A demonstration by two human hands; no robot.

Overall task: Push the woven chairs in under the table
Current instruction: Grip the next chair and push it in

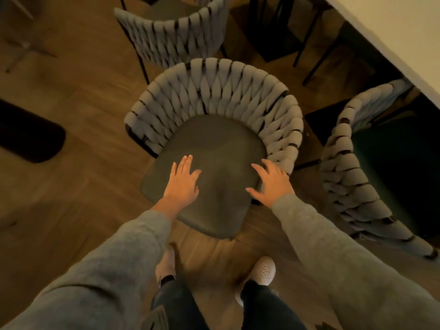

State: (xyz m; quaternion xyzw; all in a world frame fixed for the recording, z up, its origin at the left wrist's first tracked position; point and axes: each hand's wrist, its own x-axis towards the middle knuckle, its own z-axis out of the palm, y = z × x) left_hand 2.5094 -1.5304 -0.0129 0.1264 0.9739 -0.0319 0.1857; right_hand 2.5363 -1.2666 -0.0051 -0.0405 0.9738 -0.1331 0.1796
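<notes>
Table (390, 32) cut off top right

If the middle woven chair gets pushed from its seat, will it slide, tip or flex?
The middle chair will probably slide, not roll: it stands on a smooth wooden floor and no casters show. Its thin dark frame and woven back suggest it is fairly light. With the left hand and right hand low over the seat, tipping seems unlikely.

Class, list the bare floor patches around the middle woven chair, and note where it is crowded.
Bare floor lies left of the middle chair, up to the dark mat, and before its seat, by the shoes. Crowded: right, where the right chair and the table stand near; behind, where the far chair almost meets its back.
</notes>
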